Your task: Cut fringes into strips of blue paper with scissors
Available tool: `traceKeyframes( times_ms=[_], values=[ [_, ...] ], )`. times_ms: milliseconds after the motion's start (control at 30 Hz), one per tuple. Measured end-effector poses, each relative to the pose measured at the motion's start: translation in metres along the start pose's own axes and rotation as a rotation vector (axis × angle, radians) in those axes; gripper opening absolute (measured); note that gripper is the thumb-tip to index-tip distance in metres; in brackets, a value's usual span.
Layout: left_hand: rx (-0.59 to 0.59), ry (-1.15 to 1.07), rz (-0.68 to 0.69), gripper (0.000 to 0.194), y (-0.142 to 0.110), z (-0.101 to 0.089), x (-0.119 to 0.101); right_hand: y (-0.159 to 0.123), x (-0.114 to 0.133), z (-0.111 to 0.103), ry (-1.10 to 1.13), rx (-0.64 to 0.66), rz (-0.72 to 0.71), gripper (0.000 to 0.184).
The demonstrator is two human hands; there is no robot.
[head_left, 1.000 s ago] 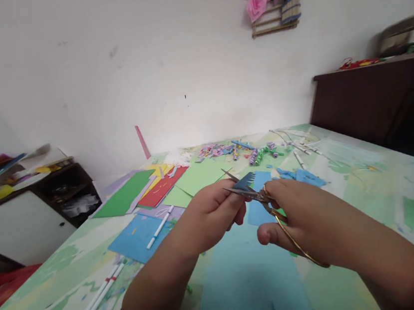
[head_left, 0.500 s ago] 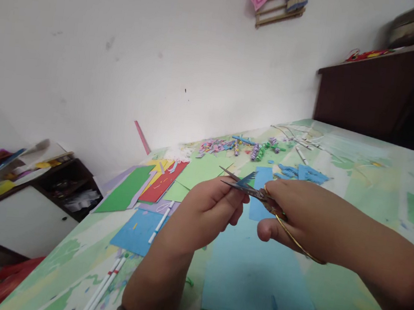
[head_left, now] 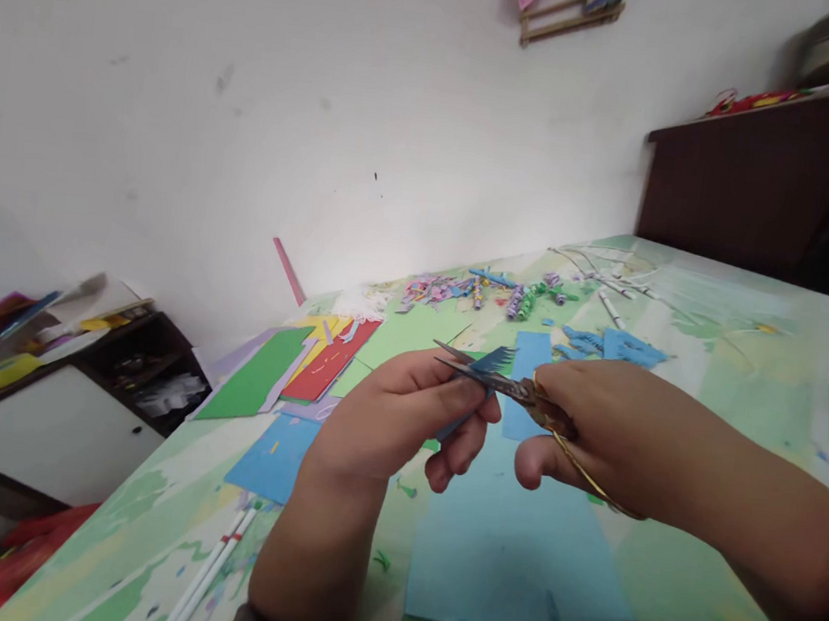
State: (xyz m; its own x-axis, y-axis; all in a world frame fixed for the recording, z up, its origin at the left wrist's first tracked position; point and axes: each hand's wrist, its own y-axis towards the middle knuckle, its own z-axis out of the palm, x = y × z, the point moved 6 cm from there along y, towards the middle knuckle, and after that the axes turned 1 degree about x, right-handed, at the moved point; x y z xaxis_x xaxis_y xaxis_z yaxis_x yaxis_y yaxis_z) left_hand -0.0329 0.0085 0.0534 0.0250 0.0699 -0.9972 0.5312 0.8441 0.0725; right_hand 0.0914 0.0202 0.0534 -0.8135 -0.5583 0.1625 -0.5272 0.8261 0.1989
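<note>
My left hand [head_left: 422, 407] pinches a small blue paper strip [head_left: 493, 360] whose upper edge is cut into a fringe. In my right hand [head_left: 590, 413] is a pair of scissors [head_left: 518, 389] with gold-coloured handles. The blades are parted and lie across the strip, close to my left fingertips. Under both hands a light blue sheet [head_left: 520, 555] lies on the table, with a dark blue scrap on it. Just behind the scissors is a narrow blue paper piece [head_left: 531, 343].
Green card [head_left: 255, 377], red card [head_left: 328, 365] and a blue sheet [head_left: 271, 459] lie left. White sticks [head_left: 213, 568] are at the front left. Curled paper pieces [head_left: 526, 299] and fringed blue strips [head_left: 614, 345] lie farther back. A dark cabinet [head_left: 740, 179] stands at right.
My left fingers have shifted on the blue strip, with the lower fingers now hanging further down and more of the strip showing. The scissors stay across it. The view has moved slightly.
</note>
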Motion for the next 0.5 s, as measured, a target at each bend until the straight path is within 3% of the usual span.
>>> traceKeyframes(
  times_ms=[167,333,500],
  values=[
    [-0.071,0.088,0.069,0.020,0.000,0.004,-0.005,-0.002,0.001,-0.004,0.031,-0.088,-0.055,0.044],
    [-0.460,0.439,0.163,0.026,-0.008,0.003,-0.021,-0.006,0.001,-0.004,0.084,-0.036,-0.024,0.042],
    [-0.459,0.530,0.171,0.026,-0.010,0.006,-0.022,-0.005,0.005,-0.005,0.091,-0.024,-0.014,0.041]
  ],
)
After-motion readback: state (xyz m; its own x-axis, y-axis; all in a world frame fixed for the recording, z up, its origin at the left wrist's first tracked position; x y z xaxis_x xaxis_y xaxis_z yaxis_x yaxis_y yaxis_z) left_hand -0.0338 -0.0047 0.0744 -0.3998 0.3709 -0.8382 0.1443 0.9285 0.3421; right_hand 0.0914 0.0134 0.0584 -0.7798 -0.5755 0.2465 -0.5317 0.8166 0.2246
